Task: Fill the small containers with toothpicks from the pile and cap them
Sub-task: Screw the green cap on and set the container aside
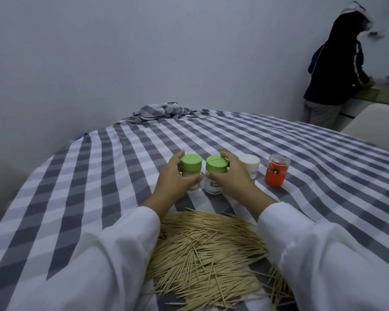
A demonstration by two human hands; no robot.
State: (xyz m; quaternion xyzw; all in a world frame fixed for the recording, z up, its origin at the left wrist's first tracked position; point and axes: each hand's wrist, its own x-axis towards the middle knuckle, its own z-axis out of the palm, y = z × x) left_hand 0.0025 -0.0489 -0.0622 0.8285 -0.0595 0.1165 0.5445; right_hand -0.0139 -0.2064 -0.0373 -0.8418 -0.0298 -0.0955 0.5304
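Four small containers stand upright in a row on the checked cloth; the left green-capped container (191, 173) shows pale toothpicks inside; the second green-capped container (215, 176) has a white label; next a white-capped container (250, 165); then an orange container (277, 173) with a clear cap; the toothpick pile (209, 257) lies loose nearer the person.

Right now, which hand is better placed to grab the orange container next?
Right. The right hand grips a green-capped container nearest the orange container; only the white-capped container stands between. The left hand is farther.
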